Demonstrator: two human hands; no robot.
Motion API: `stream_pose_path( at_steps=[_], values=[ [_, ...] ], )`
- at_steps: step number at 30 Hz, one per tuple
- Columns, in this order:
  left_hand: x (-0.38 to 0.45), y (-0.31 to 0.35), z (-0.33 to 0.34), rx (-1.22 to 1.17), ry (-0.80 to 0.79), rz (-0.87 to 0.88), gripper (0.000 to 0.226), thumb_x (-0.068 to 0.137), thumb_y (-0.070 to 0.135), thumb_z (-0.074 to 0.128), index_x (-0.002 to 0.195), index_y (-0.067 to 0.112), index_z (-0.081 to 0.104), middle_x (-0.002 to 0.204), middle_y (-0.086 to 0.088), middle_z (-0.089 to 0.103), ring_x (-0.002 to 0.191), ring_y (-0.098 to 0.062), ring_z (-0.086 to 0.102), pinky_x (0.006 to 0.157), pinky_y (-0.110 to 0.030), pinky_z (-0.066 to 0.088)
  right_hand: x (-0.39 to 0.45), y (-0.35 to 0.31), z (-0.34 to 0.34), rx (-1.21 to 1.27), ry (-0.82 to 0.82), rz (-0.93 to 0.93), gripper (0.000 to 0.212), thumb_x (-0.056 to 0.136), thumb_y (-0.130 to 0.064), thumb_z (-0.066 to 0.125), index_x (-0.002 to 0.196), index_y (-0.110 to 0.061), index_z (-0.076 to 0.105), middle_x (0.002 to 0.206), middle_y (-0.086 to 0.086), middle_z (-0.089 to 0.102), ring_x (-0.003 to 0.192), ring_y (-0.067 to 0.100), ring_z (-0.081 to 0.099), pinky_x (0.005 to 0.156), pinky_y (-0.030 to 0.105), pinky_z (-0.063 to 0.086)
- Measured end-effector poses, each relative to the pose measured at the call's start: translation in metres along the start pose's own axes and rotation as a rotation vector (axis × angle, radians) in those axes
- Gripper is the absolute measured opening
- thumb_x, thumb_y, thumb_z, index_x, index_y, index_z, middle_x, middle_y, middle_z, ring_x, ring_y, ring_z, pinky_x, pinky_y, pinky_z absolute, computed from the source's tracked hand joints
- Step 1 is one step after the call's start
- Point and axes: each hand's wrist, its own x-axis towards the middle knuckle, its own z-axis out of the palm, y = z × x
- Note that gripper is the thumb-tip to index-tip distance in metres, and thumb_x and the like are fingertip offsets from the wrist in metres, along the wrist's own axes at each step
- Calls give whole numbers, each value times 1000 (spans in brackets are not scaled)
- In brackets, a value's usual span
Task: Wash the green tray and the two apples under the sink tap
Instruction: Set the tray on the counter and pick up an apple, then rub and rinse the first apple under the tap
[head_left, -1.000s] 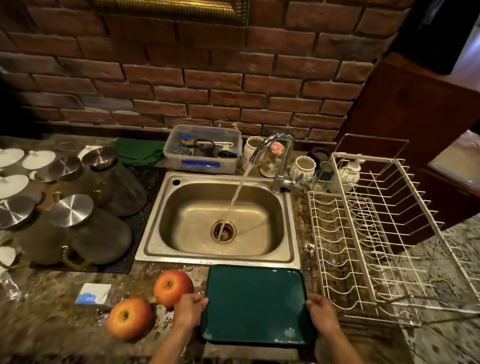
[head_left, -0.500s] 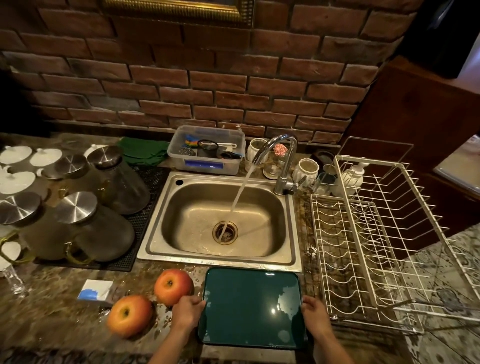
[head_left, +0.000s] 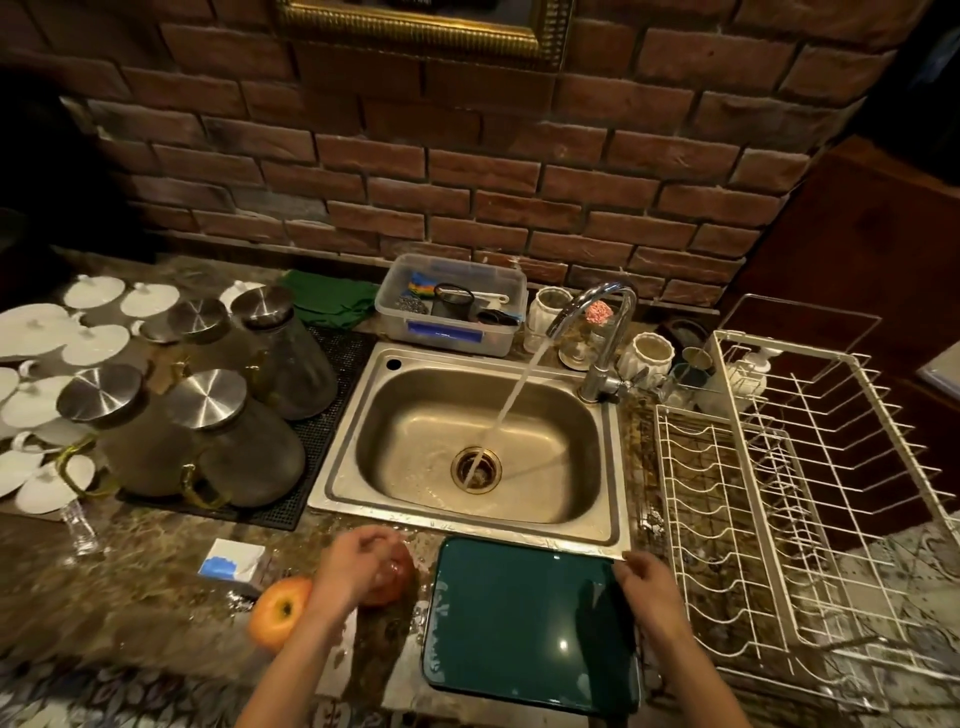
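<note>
**Hand on an apple, tray flat in front of the sink**

The stainless steel sink is a rounded rectangular basin with a round brass-toned drain; a curved chrome tap pours a slanting stream of water into it. Directly in front of the sink, on the mottled stone counter, lies the green tray, a glossy rounded rectangle, flat, wet, with droplets and a bright glint on its surface. Its far edge sits just beside the sink's front rim.

The left hand is cupped over a red apple in front of the sink's left corner, fingers curled around the top; whether the apple is lifted or resting cannot be told, as this part is blurred. The second apple, smooth, red and yellow, rests on the counter left of that one, apart from the hand.

The right hand rests at the tray's right far corner, fingers loosely bent and touching its edge, holding nothing.

Right of the sink stands a white wire dish rack. Left of the sink stand ribbed glass jugs with brushed metal lids on a black mat. No writing is legible.
</note>
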Motion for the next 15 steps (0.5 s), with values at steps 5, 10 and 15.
stream_pose_path(
  at_steps=[5,10,15],
  values=[
    [10,6,-48,58,48,159,14,86,11,74,89,24,77,80,4,79,74,-8,72,62,-17,53,-16,-60,33,-3,-161,-189,38,96,-18,63,133,-8,59,126,8,64,105,13,57,92,23,44],
    [27,-6,-76,188,-128,125,26,78,15,83,99,26,73,96,1,78,96,-15,71,82,-25,56,-40,-95,99,-81,-526,-251,50,89,-36,71,135,-25,55,115,-15,64,106,1,59,93,20,47],
    [38,-16,-76,305,-283,39,57,79,21,83,130,14,58,125,-2,65,121,-19,61,108,-35,47,-41,-102,170,-16,-695,-136,70,82,-33,80,142,-21,46,128,-1,62,110,11,62,89,24,55]
  ],
)
